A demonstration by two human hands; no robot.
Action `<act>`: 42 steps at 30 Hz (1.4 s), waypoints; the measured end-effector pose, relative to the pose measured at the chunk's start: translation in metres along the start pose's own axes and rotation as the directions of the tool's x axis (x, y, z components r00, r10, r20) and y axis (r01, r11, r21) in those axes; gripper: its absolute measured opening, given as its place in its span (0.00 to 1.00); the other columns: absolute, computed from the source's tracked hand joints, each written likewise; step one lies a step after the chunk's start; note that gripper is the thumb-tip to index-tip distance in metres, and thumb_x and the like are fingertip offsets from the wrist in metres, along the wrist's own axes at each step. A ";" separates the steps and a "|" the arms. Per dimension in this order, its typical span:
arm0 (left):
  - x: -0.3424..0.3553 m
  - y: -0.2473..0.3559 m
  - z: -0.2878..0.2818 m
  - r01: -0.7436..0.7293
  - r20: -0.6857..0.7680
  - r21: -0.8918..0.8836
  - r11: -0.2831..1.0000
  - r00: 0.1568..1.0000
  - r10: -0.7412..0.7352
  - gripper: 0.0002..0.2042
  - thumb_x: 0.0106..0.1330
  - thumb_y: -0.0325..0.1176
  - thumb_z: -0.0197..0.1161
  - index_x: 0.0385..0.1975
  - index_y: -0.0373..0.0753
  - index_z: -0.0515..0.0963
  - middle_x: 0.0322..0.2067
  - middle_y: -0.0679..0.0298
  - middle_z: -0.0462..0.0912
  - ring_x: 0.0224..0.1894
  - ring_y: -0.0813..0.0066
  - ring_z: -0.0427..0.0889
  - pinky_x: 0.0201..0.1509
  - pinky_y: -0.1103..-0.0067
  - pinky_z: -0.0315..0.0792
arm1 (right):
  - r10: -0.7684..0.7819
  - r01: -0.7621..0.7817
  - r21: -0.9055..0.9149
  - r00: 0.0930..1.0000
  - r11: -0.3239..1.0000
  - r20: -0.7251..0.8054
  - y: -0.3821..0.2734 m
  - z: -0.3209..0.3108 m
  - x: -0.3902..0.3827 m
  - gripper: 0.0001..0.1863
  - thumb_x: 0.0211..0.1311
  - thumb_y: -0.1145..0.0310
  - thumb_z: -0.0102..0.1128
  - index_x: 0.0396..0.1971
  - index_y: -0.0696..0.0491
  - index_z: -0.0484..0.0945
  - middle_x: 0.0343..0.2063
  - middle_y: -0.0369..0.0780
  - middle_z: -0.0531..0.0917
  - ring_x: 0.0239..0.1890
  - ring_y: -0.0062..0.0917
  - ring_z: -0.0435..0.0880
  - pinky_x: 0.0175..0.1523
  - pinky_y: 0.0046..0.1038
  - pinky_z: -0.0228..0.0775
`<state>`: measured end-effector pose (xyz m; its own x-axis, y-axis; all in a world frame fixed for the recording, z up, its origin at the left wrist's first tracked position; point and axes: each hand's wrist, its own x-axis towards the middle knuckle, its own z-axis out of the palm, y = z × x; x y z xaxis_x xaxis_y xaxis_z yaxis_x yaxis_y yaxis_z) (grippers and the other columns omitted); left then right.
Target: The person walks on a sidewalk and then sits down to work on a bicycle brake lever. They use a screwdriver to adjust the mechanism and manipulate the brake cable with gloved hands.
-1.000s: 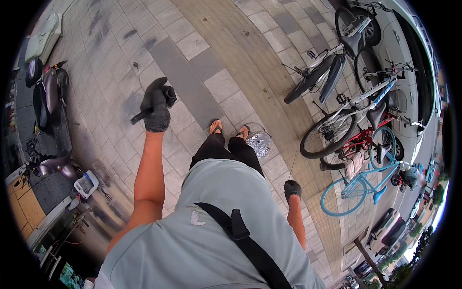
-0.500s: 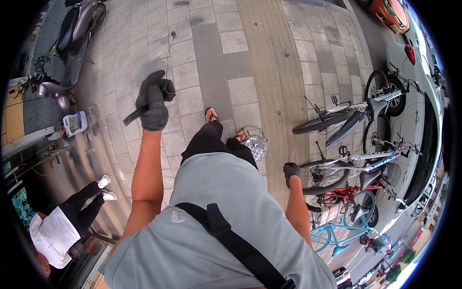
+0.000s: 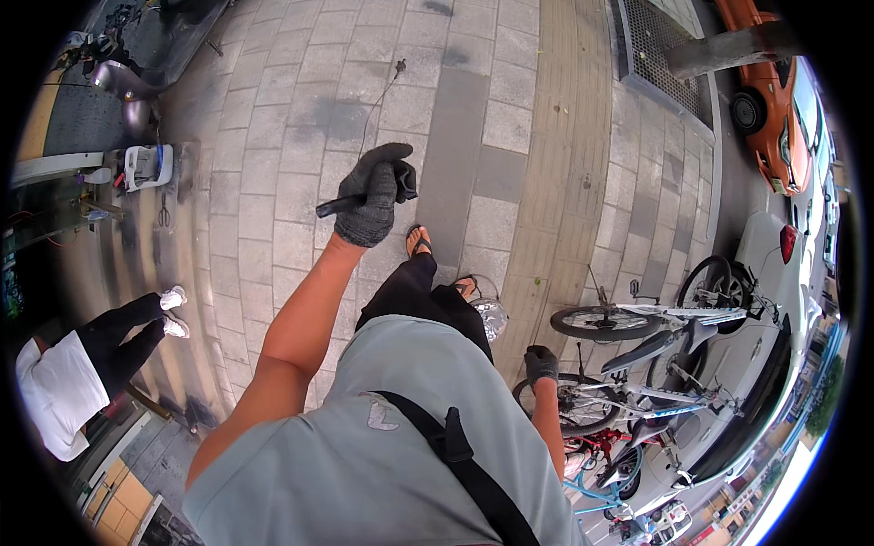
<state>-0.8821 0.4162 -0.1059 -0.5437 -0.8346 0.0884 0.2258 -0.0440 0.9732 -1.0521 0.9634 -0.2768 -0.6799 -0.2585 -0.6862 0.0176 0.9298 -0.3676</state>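
My left hand, in a dark grey knit glove, is closed around the black handle of a litter picker. From there its thin shaft runs out over the paving to a small dark tip. Out at my right side, my right hand, gloved alike, is closed; what it holds, if anything, I cannot make out. Beside my right leg is a shiny, pale, crumpled bag with a thin ring near its top. Whether that hand is joined to the bag does not show.
Parked bicycles stand at the right, close to my right hand, with a white car behind them. An orange car and a tree trunk are far right. At left are a person in white and a scooter.
My view has shifted, so the scooter and the person sit further left. More of the orange car shows, with a trunk and grate. My left hand keeps hold of the litter picker.
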 end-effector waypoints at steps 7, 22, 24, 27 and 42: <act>0.025 -0.018 -0.026 0.000 -0.086 -0.178 0.984 0.996 -0.015 0.14 0.80 0.32 0.48 0.58 0.34 0.74 0.30 0.67 0.81 0.29 0.85 0.75 0.34 0.84 0.72 | 0.047 -0.045 -0.068 0.999 0.997 0.022 -0.046 -0.054 0.032 0.16 0.54 0.65 0.69 0.42 0.54 0.88 0.36 0.44 0.90 0.41 0.31 0.89 0.50 0.32 0.78; -0.044 -0.092 -0.087 -0.006 -0.518 -0.233 0.972 0.847 -0.119 0.15 0.81 0.38 0.47 0.57 0.37 0.74 0.29 0.68 0.79 0.30 0.82 0.77 0.36 0.82 0.73 | -0.413 0.497 -0.383 0.865 0.779 0.283 -0.368 -0.096 0.183 0.13 0.52 0.65 0.75 0.35 0.56 0.85 0.27 0.39 0.86 0.30 0.26 0.82 0.37 0.30 0.75; -0.047 -0.119 -0.081 -0.069 -0.511 -0.272 0.960 0.856 -0.083 0.15 0.82 0.38 0.47 0.57 0.37 0.74 0.29 0.67 0.78 0.31 0.81 0.77 0.37 0.80 0.73 | -0.450 0.521 -0.169 0.830 0.836 0.330 -0.378 -0.068 0.222 0.09 0.51 0.76 0.73 0.32 0.57 0.82 0.27 0.38 0.86 0.30 0.24 0.83 0.38 0.28 0.77; -0.058 -0.108 -0.085 0.080 -0.541 -0.173 0.982 0.825 -0.162 0.15 0.82 0.35 0.43 0.58 0.37 0.72 0.29 0.66 0.77 0.32 0.79 0.77 0.41 0.78 0.74 | -0.373 0.418 0.013 0.796 0.908 0.477 -0.424 0.003 0.234 0.14 0.52 0.78 0.70 0.40 0.54 0.81 0.27 0.37 0.85 0.23 0.22 0.79 0.27 0.27 0.71; -0.063 -0.236 -0.046 0.083 -0.665 -0.084 0.993 0.737 -0.118 0.18 0.82 0.42 0.44 0.60 0.38 0.72 0.28 0.67 0.77 0.30 0.78 0.75 0.38 0.77 0.73 | -0.514 0.442 0.285 0.582 0.850 0.630 -0.392 0.174 0.357 0.07 0.62 0.65 0.64 0.37 0.50 0.80 0.24 0.36 0.82 0.11 0.18 0.67 0.13 0.23 0.52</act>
<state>-0.8642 0.4539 -0.3513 0.1104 -0.9754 -0.1909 0.2467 -0.1591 0.9559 -1.1742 0.4610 -0.4867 0.0570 -0.7937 -0.6056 -0.0768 0.6014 -0.7953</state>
